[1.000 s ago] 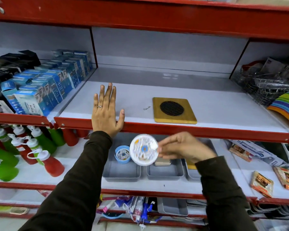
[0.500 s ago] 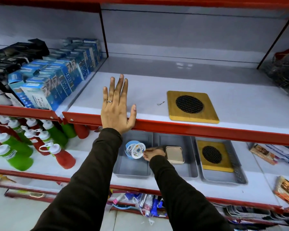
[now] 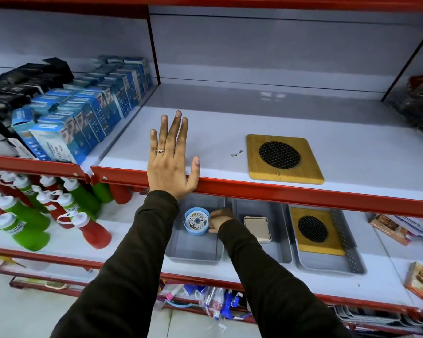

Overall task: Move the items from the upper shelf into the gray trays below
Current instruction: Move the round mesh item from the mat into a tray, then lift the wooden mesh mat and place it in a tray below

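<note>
On the upper shelf lies one square wooden trivet (image 3: 285,173) with a black mesh centre. My left hand (image 3: 171,164) rests flat and open on that shelf's red front edge. Below, my right hand (image 3: 220,219) reaches into the left gray tray (image 3: 193,251) and pinches a round white patterned coaster (image 3: 197,220), which stands on edge inside a blue round holder (image 3: 195,232). The middle gray tray (image 3: 280,254) holds a beige square box (image 3: 257,226). A second wooden trivet (image 3: 320,242) lies in the right gray tray (image 3: 327,265).
Blue boxes (image 3: 83,113) fill the upper shelf's left bay. Red and green squeeze bottles (image 3: 34,223) stand left of the trays. Flat packets (image 3: 396,226) lie to the right. The red shelf lip (image 3: 303,192) overhangs the trays' rear part.
My right hand carried the round coaster from in front of the shelf down into the left tray and set it into the blue holder. My left hand stayed on the shelf edge.
</note>
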`<state>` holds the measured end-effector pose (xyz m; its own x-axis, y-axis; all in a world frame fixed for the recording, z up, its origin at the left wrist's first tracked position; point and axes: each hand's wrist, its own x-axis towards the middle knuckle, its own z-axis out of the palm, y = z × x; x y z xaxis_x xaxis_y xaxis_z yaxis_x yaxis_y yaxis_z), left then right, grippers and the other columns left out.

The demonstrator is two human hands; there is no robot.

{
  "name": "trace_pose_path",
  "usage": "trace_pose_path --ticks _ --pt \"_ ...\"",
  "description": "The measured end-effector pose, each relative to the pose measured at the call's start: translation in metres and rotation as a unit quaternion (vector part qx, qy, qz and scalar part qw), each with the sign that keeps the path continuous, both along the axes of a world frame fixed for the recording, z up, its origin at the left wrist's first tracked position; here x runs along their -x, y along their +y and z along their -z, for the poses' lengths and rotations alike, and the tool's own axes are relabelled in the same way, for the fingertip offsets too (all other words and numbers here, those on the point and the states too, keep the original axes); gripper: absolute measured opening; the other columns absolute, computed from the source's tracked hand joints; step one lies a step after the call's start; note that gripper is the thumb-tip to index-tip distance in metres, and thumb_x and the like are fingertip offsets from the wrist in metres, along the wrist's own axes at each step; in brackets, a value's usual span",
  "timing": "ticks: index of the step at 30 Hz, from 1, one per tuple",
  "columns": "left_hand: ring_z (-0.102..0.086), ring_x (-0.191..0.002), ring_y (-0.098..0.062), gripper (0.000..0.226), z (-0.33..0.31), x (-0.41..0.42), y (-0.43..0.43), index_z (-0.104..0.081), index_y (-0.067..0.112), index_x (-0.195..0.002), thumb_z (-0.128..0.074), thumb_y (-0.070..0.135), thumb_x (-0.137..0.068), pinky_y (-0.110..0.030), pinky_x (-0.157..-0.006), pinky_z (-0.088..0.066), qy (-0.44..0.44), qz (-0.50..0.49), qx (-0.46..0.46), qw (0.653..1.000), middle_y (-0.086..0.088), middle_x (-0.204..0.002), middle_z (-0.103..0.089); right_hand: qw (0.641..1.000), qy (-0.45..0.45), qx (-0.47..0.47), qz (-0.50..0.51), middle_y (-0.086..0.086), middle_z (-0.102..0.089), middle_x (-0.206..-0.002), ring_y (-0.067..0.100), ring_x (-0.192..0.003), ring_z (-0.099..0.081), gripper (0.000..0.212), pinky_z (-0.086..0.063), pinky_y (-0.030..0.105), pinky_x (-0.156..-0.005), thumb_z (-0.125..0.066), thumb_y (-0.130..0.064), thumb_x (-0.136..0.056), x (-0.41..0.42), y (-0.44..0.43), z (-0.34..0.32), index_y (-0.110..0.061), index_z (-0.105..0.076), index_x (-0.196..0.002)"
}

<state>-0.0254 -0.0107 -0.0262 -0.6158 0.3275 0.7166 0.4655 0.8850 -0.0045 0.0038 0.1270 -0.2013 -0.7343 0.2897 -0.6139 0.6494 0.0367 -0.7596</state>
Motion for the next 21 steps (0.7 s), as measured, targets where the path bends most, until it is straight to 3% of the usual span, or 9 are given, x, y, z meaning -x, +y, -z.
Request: trace_pose_path --ticks 4,7,11,14,17,21 --pt "-0.013 -0.153 -0.034 0.078 0.0 -0.001 0.0 -0.019 0.006 -0.156 -0.034 0.043 -0.088 -0.044 -0.126 -0.002 -0.008 -0.003 -0.001 1.0 -0.015 -0.164 -0.019 0.997 0.053 -0.012 -0.052 0.017 -0.07 -0.115 0.032 -0.102 -0.069 0.02 -0.06 0.039 -0.085 -0.076 -0.014 -0.081 -0.029 0.0 -0.047 -0.014 -0.072 -0.1" --pt "-0.01 -0.154 -0.033 0.079 0.001 -0.002 0.0 -0.017 0.006 -0.156 -0.034 0.043 -0.089 -0.043 -0.126 0.0 -0.015 -0.005 0.004 1.0 -0.015 -0.165 -0.016 0.977 0.093 -0.074 -0.176 0.008 -0.071 -0.111 0.016 -0.091 -0.065 0.038 -0.054 0.03 -0.085 -0.078 -0.03 -0.079 -0.059 0.006 -0.098 -0.014 -0.072 -0.113" --pt "-0.006 -0.154 -0.032 0.079 0.0 -0.005 -0.001 -0.012 0.006 -0.157 -0.031 0.043 -0.09 -0.043 -0.126 0.0 -0.03 -0.008 0.012 0.999 -0.013 -0.166 -0.011 0.956 0.15 -0.09 -0.234 -0.003 -0.072 -0.108 0.008 -0.097 -0.063 0.037 -0.053 0.027 -0.081 -0.075 -0.035 -0.081 -0.103 0.022 -0.183 -0.021 -0.071 -0.114" --pt "-0.005 -0.154 -0.031 0.079 -0.001 -0.007 -0.003 -0.012 0.007 -0.157 -0.03 0.043 -0.09 -0.042 -0.126 0.001 -0.039 -0.004 0.011 0.999 -0.013 -0.166 -0.01 0.957 0.192 -0.078 -0.205 0.005 -0.075 -0.104 0.011 -0.092 -0.067 0.035 -0.056 0.031 -0.087 -0.075 -0.029 -0.082 -0.127 0.041 -0.229 -0.017 -0.071 -0.114" --pt "-0.004 -0.155 -0.03 0.079 -0.003 -0.007 -0.003 -0.011 0.008 -0.157 -0.031 0.043 -0.09 -0.041 -0.126 0.002 -0.058 0.005 0.006 0.998 -0.013 -0.166 -0.009 0.962 0.231 -0.105 -0.101 0.018 -0.072 -0.11 0.021 -0.092 -0.069 0.034 -0.057 0.037 -0.089 -0.076 -0.021 -0.082 -0.135 0.073 -0.254 -0.009 -0.07 -0.113" --pt "-0.001 -0.155 -0.028 0.077 -0.004 -0.009 -0.005 -0.01 0.009 -0.157 -0.032 0.043 -0.091 -0.044 -0.127 -0.003 -0.085 0.032 0.004 0.996 -0.01 -0.167 -0.006 0.951 0.227 -0.208 0.044 0.013 -0.075 -0.102 0.03 -0.094 -0.072 0.035 -0.058 0.042 -0.091 -0.081 -0.03 -0.075 -0.13 0.131 -0.256 -0.01 -0.074 -0.103"
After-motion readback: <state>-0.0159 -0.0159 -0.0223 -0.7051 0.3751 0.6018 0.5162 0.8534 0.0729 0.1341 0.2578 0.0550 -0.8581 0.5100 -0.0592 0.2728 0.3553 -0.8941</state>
